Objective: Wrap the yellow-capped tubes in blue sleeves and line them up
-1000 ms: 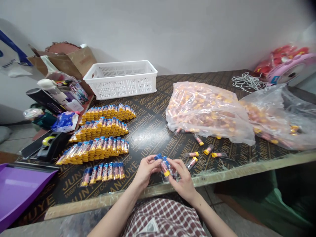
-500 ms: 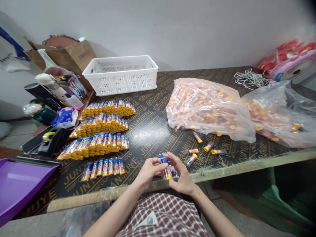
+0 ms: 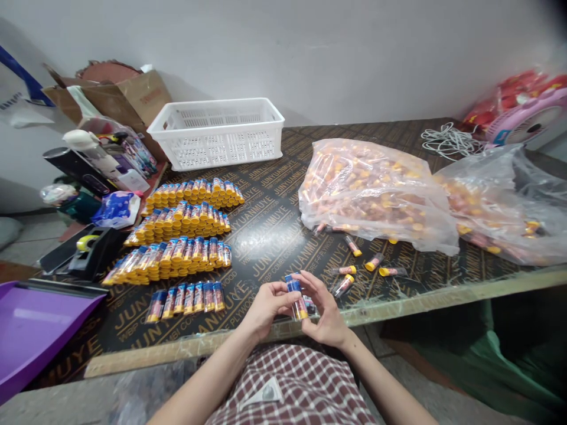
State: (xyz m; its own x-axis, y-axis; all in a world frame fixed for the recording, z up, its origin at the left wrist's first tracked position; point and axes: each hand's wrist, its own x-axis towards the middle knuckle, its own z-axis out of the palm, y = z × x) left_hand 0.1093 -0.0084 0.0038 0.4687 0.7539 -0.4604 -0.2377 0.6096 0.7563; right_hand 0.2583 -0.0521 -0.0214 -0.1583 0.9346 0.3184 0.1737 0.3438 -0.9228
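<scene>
Near the table's front edge, a small clear tube [image 3: 299,304] with a blue top, a printed label and a yellow cap is held nearly upright between my hands. My left hand [image 3: 266,308] pinches its side with thumb and fingers. On the other side, my right hand [image 3: 326,316] curves round it, fingertips at the blue top and thumb by the yellow end. Behind the fingers, part of another small item shows but is mostly hidden. To the left lies a short row of similar blue-and-yellow tubes [image 3: 195,298]; to the right, several loose yellow-capped tubes [image 3: 344,285] lie scattered.
Stacked tubes [image 3: 177,260] fill the left side, with a white basket [image 3: 225,144] behind. Plastic bags of tubes [image 3: 372,189] lie at right, near a cable [image 3: 449,141] and a pink fan [image 3: 527,115]. A tape dispenser [image 3: 95,254] and purple dustpan [image 3: 39,336] are far left.
Almost nothing differs. Both hands keep their hold on the tube, which has turned slightly between the fingers; the view has shifted a little.
</scene>
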